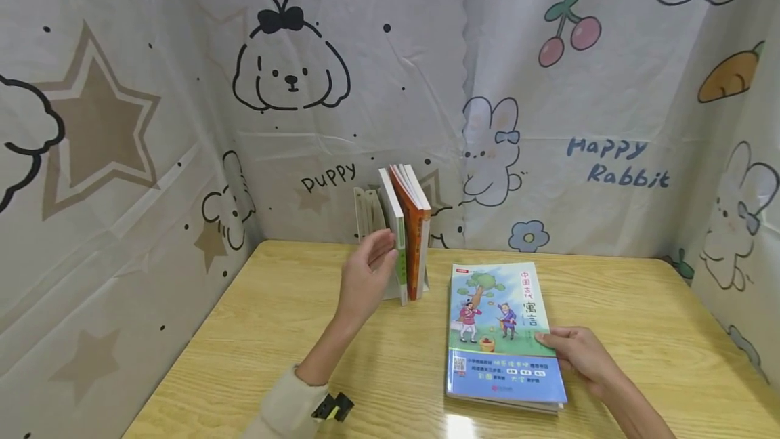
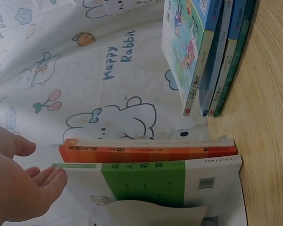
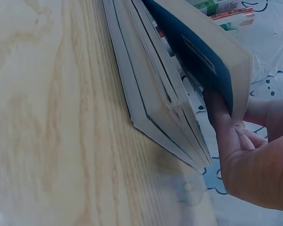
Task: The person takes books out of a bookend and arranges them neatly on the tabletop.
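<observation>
In head view, the top book partly hides the pinching right hand

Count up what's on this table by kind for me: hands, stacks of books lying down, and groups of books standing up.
Left hand and right hand: 2
Lying book stack: 1
Standing book group: 1
Total: 4, with each stack or group counted as one

Wood-grain table, probably cloth backdrop
</observation>
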The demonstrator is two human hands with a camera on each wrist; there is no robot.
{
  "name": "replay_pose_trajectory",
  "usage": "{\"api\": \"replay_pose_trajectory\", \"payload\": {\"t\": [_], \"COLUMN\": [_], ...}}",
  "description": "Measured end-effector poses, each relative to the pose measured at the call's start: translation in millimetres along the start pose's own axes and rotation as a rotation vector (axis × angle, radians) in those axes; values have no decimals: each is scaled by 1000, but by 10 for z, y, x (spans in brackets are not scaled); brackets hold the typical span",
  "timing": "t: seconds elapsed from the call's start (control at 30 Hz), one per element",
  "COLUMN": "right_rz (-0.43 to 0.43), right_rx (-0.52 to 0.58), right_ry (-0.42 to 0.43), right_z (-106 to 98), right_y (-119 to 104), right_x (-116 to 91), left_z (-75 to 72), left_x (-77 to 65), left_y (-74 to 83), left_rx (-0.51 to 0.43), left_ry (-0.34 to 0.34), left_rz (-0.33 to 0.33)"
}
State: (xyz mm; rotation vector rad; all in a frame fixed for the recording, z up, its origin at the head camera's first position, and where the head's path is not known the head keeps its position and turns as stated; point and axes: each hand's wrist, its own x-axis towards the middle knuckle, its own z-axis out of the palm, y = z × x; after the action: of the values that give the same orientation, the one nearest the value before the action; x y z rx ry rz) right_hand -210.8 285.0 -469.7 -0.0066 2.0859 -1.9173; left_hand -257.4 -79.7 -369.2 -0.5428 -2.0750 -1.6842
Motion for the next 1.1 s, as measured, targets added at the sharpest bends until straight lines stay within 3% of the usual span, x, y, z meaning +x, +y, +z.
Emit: {"api": "replay_pose_trajectory", "payload": {"t": [0.4,0.73,1.1], "right_rz": [36,106,130], "right_rx": [-7,-84,-267], "right_ry": [-41,-55,144], "right_z": [-30,-106,-74], "right_y": [-5,-83,-128], "right_x": [44,1,-31], "left_z": [114,205,296], "left_x": [160,253,377], "left_y": [-184,-293,-406], "left_rx": [99,141,196], "left_ry": [19,19,67], "left_rz": [-125,-163,-151]}}
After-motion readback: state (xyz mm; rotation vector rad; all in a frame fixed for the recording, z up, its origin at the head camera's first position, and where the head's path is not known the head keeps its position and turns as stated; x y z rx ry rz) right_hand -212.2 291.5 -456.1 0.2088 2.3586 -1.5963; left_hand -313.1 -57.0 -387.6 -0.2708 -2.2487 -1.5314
